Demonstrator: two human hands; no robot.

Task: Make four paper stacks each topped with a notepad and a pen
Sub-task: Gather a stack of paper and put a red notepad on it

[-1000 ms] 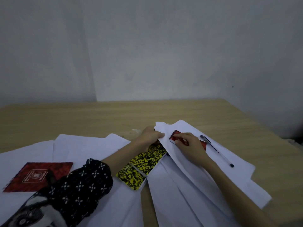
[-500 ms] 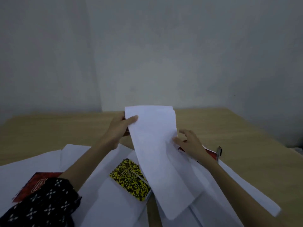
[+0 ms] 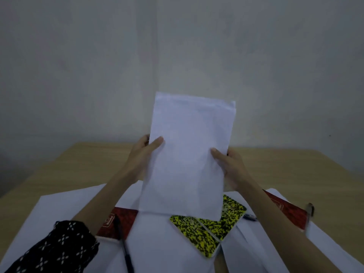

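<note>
Here both hands (image 3: 140, 158) (image 3: 233, 166) grip an upright sheaf of paper (image 3: 187, 154) (thumbs in front) above the table (image 3: 285, 166).

A light wooden tabletop (image 3: 295, 166) with a pale grain runs across the lower half of the view, its far edge meeting a plain grey-white wall (image 3: 98, 66). The wall has a faint vertical seam or corner line near the middle and one small dark speck (image 3: 330, 135) low on the right. At the lower left corner a black sleeve (image 3: 57, 251) printed with small white flower-like marks lies over the near part of the tabletop. The lighting is dim and even.
</note>
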